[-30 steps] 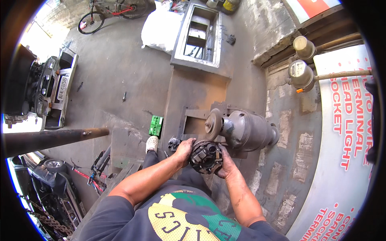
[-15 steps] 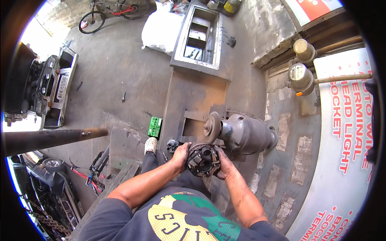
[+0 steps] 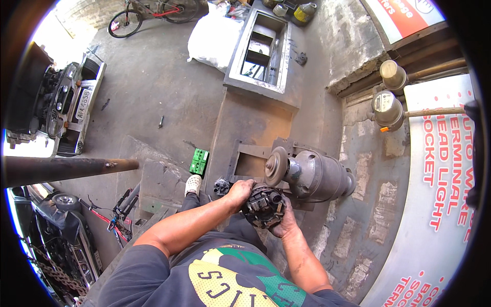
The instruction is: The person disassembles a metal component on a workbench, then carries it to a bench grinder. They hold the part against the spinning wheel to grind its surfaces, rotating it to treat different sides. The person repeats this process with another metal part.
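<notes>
Between my two hands is a dark, greasy round part that looks like a car alternator [image 3: 264, 209], with brackets and openings on the face turned up. My left hand [image 3: 241, 193] is closed on its upper left edge. My right hand [image 3: 287, 221] grips the right and lower right side, fingers partly hidden under the housing. Just beyond the part stands a grey electric motor [image 3: 316, 176] with a round wheel [image 3: 276, 166] on its left end. A narrow gap appears to separate the alternator from the wheel; I cannot tell whether they touch.
A metal stand [image 3: 258, 115] carries the motor, with an open-topped box [image 3: 235, 79] beyond. Left of it are a green battery-like block [image 3: 199, 161] and a small dark metal part [image 3: 221, 187]. A thick pipe [image 3: 71, 171] juts in from the left. Meters [image 3: 387, 108] and a banner [image 3: 440, 169] line the right.
The alternator has turned and shifted slightly right in my hands. My left hand has moved up along its edge, and my right hand lower on its side. The whole view has shifted a little.
</notes>
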A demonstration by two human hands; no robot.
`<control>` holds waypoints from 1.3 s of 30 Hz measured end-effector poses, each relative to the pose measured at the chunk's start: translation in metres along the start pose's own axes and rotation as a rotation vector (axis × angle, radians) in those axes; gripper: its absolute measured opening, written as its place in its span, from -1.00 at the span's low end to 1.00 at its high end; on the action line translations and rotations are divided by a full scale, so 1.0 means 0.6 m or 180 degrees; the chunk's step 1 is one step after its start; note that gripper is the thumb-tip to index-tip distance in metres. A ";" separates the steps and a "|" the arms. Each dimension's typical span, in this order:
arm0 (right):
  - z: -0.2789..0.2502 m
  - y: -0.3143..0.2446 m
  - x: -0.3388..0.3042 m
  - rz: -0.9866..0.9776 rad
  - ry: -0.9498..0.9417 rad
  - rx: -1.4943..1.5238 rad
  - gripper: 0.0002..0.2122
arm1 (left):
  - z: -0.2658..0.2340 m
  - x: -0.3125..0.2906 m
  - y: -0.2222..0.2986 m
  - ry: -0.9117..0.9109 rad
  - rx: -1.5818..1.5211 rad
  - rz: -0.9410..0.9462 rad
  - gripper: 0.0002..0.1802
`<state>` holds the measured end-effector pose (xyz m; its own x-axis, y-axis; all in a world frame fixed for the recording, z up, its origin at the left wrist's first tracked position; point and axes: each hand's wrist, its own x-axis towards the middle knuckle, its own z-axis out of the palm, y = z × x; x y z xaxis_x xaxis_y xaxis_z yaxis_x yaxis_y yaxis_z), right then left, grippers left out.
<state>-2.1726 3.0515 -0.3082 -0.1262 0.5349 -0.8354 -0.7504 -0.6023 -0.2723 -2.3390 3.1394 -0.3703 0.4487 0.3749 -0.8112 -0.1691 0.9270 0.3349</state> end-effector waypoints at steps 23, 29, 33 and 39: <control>-0.042 0.019 -0.042 -0.0224 -0.0334 0.0188 -0.37 | 0.004 -0.037 -0.038 -0.0242 -0.0403 0.0373 -0.61; -0.029 0.003 -0.015 -0.0020 -0.0362 0.0212 -0.40 | 0.012 -0.008 -0.016 -0.0081 -0.0454 -0.0018 -0.58; -0.024 -0.002 -0.015 -0.0021 -0.0271 0.0169 -0.44 | 0.016 -0.012 -0.009 -0.0060 -0.0556 -0.0136 -0.59; -0.010 -0.006 -0.007 -0.0018 -0.0304 0.0150 -0.49 | 0.001 0.016 -0.019 -0.0249 -0.0453 -0.0164 -0.56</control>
<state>-2.1652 3.0480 -0.3068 -0.1816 0.5936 -0.7840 -0.7806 -0.5719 -0.2522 -2.3323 3.1327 -0.3817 0.5259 0.3298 -0.7840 -0.2642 0.9395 0.2180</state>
